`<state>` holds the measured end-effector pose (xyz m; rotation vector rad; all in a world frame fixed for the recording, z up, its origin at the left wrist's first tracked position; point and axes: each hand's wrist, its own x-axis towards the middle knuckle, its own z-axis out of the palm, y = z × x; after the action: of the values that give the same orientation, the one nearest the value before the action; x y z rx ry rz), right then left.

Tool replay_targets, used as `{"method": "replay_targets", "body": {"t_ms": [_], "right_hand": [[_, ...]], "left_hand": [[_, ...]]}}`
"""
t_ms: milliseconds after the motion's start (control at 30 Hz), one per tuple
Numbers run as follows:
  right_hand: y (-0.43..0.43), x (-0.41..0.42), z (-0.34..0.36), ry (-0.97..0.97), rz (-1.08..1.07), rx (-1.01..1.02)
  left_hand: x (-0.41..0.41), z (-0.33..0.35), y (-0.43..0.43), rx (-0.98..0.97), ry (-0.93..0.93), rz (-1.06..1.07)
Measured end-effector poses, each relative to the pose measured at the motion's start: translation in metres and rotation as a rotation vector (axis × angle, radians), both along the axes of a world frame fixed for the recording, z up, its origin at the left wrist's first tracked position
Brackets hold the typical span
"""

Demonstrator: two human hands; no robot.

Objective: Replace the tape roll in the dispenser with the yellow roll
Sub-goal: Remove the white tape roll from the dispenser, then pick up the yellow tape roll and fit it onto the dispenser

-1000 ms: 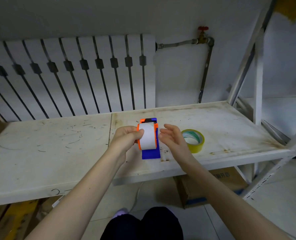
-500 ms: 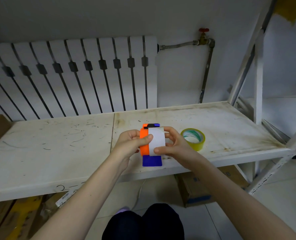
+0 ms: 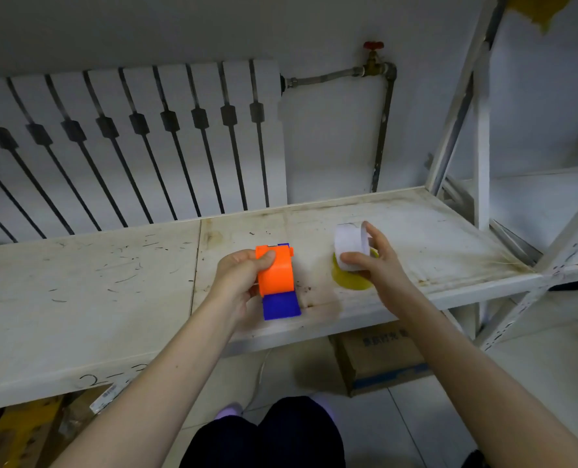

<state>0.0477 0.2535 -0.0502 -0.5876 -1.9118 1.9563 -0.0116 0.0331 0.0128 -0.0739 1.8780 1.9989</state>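
I note my left hand (image 3: 243,275) gripping the orange-and-blue dispenser (image 3: 276,282), no roll visible inside, near the shelf's (image 3: 95,298) front edge, right hand (image 3: 368,261) clasping the white roll (image 3: 350,243) above the yellow roll (image 3: 350,282).

— Any writing you can read?
— Handwritten "2-" on the front edge of the worktop (image 3: 91,380); the rest is unclear.
— And the cardboard box (image 3: 378,359) below?
— Printed characters, too blurred to read.
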Motion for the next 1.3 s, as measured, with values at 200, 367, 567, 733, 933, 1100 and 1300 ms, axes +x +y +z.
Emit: {"method": "replay_targets", "body": {"t_ms": [200,367,567,733,933,1100,1300], "right_hand": [[0.061,0.006,-0.009,-0.093,-0.346,0.262],[0.099,0.021,-0.020,-0.369,-0.521,0.524],[0.121,0.025,-0.032,-0.580,-0.515,0.678],[0.126,0.026,-0.038,-0.541,-0.446,0.675],[0.099,0.021,-0.031,-0.397,-0.476,0.877],[0.051,0.005,-0.020,-0.114,-0.269,1.237],[0.011,-0.016,-0.023,-0.466,0.146,1.131]], "left_hand": [[-0.002,-0.007,0.017,-0.041,0.017,0.010],[-0.009,-0.018,0.022,-0.048,0.017,0.073],[-0.010,-0.026,0.026,-0.031,-0.014,0.114],[-0.008,-0.026,0.025,0.002,-0.050,0.130],[-0.009,-0.031,0.020,-0.034,-0.043,0.091],[-0.009,-0.032,0.016,-0.085,-0.047,0.043],[-0.008,-0.027,0.010,-0.196,-0.052,-0.010]]}}
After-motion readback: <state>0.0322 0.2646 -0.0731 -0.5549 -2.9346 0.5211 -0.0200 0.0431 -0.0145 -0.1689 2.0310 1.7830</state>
